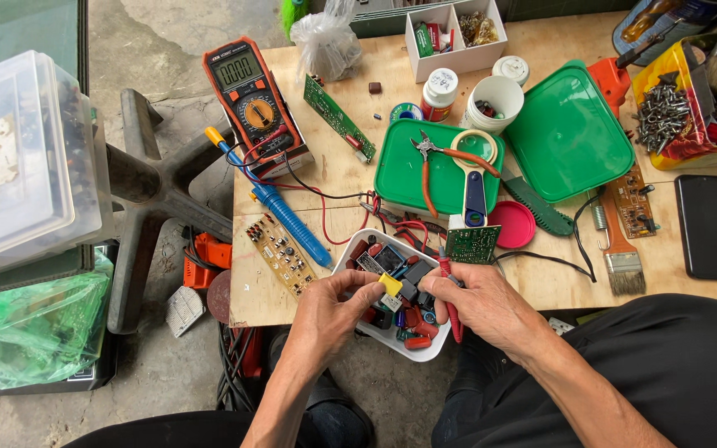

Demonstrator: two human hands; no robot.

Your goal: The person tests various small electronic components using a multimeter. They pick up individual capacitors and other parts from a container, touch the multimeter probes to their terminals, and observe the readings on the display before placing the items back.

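Nearest the camera, the left hand (pixel 334 311) pinches a small yellow component (pixel 390 284) between thumb and fingertips, closed on it, directly over a white tray (pixel 350 253) heaped with red, black and blue electronic parts. The right hand (pixel 483 303), at 3 o'clock of the yellow component, is curled around a red probe (pixel 451 311) whose tip points down at 6 o'clock. The tray overhangs the near edge of a bare plywood tabletop (pixel 541 282); beneath is rough concrete floor (pixel 176 382), outdoors or in a workshop.

Moving outward, four circuit boards show: a tan one (pixel 282 254) at 9 o'clock of the tray, a small green one (pixel 472 245) at 1 o'clock, a brown one (pixel 634 199) far to 3 o'clock, and a long green one (pixel 338 119) at 12 o'clock. One blue desoldering pump (pixel 288 217) lies at 10 o'clock. Two green lids (pixel 570 133) sit beyond; on the left one rest one pair of orange-handled pliers (pixel 441 162) and one magnifier (pixel 475 174). One paintbrush (pixel 620 249) and one black phone (pixel 709 226) lie to the right.

Farthest, one orange multimeter (pixel 252 99) stands at 11 o'clock, one divided white box (pixel 456 33) at 12, and one yellow tub of screws (pixel 678 108) at 2 o'clock.
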